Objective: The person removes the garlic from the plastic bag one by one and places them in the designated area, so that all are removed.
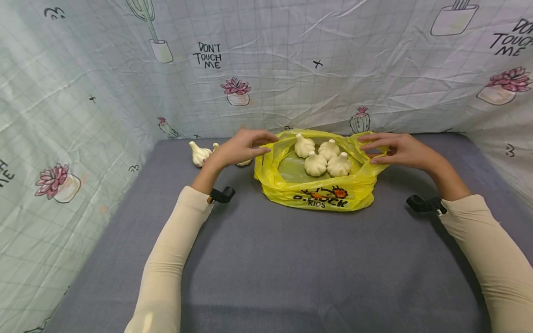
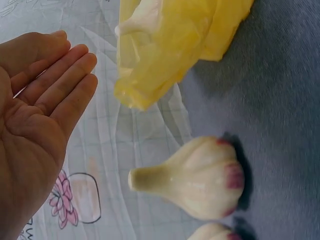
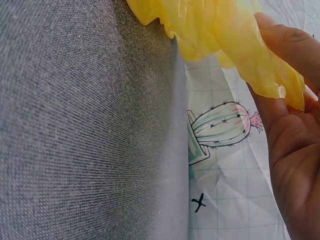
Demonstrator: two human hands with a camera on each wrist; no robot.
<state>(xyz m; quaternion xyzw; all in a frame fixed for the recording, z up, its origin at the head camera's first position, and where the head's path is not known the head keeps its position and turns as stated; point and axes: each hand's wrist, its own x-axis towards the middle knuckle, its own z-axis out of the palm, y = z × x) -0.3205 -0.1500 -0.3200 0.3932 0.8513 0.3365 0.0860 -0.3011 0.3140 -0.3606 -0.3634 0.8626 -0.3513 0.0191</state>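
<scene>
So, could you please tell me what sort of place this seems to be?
Probably a staged recording corner indoors: printed cloth hangs along the back and sides of a plain grey table, and black devices sit at both wrists.

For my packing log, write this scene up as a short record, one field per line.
Container: yellow plastic bag, top open
Inside: four pale garlic bulbs visible
Left hand: beside the bag's left side, fingers extended, holding nothing
Right hand: pinches the bag's right edge
Outside: more bulbs left of the bag, partly hidden; exact count unclear
Surface: grey cloth
Backdrop: pale sheet printed with potted plants
</scene>
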